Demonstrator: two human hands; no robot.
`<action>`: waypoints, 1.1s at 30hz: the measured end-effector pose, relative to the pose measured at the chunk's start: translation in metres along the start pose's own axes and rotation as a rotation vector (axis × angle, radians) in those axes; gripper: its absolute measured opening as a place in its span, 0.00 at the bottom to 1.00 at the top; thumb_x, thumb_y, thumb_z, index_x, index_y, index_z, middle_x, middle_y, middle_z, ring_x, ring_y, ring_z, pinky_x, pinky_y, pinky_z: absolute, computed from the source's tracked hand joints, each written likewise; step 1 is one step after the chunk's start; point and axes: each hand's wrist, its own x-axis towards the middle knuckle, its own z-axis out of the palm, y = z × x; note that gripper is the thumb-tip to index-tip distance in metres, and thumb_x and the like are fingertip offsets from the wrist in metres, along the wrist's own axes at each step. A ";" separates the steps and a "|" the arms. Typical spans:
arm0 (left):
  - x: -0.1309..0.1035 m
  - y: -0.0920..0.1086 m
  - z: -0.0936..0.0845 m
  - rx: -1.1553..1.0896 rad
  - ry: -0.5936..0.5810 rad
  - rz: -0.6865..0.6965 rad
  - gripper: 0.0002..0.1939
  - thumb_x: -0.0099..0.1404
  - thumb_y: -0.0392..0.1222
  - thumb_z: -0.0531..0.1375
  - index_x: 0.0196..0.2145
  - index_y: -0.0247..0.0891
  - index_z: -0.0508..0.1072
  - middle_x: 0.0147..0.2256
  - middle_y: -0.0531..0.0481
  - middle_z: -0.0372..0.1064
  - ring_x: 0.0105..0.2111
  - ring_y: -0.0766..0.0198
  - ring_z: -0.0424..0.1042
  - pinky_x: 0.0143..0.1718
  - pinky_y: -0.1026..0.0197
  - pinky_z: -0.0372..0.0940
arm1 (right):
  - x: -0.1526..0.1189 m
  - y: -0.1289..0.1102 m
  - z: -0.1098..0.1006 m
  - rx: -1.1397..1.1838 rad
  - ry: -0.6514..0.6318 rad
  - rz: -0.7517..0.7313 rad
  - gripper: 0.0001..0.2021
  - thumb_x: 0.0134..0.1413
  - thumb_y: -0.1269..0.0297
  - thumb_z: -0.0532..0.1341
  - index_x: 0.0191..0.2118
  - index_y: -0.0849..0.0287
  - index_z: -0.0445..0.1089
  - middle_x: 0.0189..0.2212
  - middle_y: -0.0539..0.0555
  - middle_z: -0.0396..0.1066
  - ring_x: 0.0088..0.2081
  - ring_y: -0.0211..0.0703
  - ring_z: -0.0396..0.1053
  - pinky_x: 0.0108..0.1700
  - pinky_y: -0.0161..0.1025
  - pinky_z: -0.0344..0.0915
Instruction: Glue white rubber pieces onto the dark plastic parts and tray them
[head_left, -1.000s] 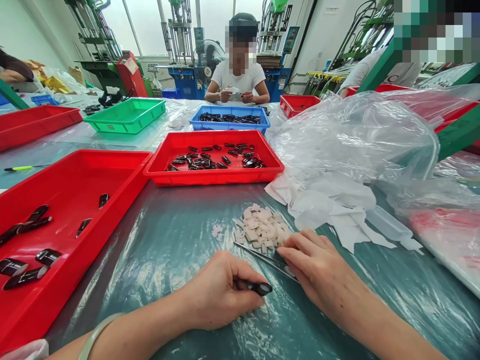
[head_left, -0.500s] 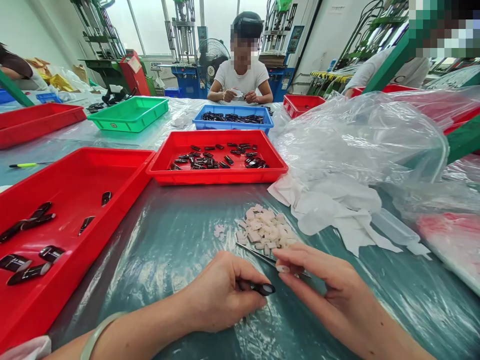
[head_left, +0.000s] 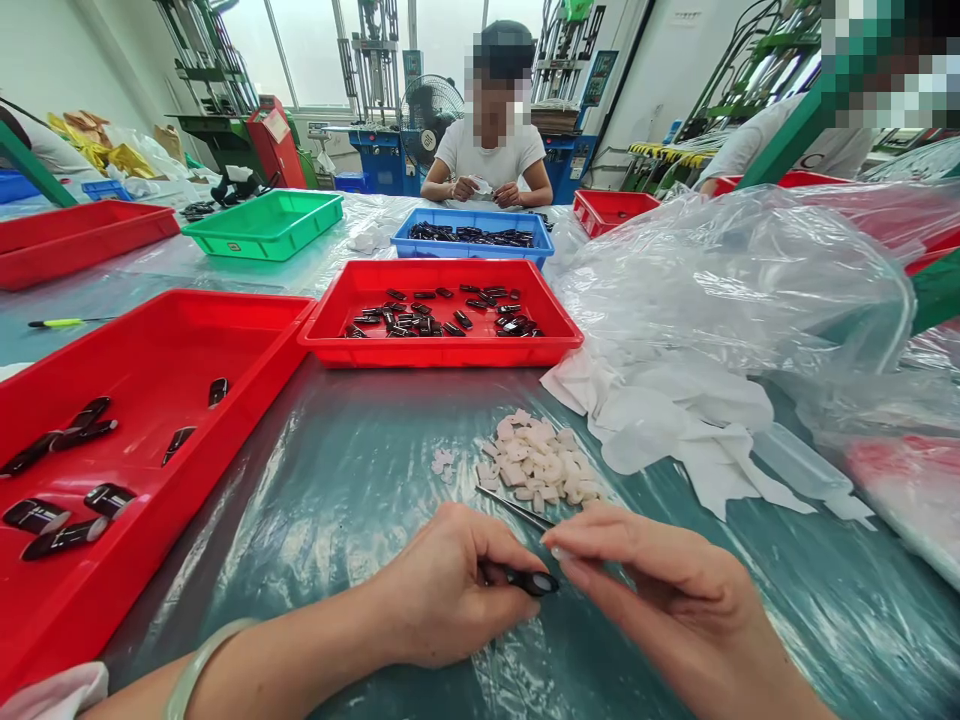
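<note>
My left hand (head_left: 457, 585) is closed around a small glossy black part (head_left: 534, 582), whose pale oval end points to the right. Close beside that end, my right hand (head_left: 660, 590) has its thumb and fingertips pinched together; whatever lies between them is too small to make out. A pair of metal tweezers (head_left: 516, 508) lies on the table, its far end partly hidden behind my right hand. Just beyond is a pile of small cream-coloured pieces (head_left: 536, 462), with a few pinkish bits (head_left: 442, 463) to its left.
A red tray (head_left: 247, 320) at left holds several black parts; another red tray (head_left: 442, 353) ahead holds many. Behind stand a blue tray (head_left: 469, 252) and a green tray (head_left: 262, 240). Clear plastic bags (head_left: 720, 270) and white sheets (head_left: 675, 400) lie right. A co-worker (head_left: 491, 150) sits opposite.
My right hand's fingertips have closed together and come nearer the black part's end. My left hand keeps its hold. The whole view has shifted slightly.
</note>
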 end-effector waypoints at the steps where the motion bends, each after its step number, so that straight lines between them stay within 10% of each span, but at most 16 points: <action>1: 0.000 0.000 0.000 0.000 -0.007 0.008 0.12 0.53 0.31 0.56 0.33 0.31 0.77 0.26 0.53 0.64 0.22 0.73 0.61 0.22 0.71 0.55 | 0.001 -0.001 0.000 0.013 -0.020 -0.040 0.13 0.51 0.75 0.60 0.38 0.49 0.74 0.32 0.49 0.75 0.33 0.37 0.74 0.34 0.31 0.71; 33: 0.003 -0.002 -0.002 -0.095 -0.001 -0.027 0.07 0.53 0.31 0.57 0.27 0.30 0.76 0.25 0.52 0.65 0.17 0.73 0.61 0.20 0.71 0.58 | -0.007 0.012 0.017 -0.116 -0.051 -0.239 0.23 0.50 0.80 0.60 0.47 0.44 0.70 0.32 0.50 0.69 0.31 0.33 0.69 0.31 0.28 0.66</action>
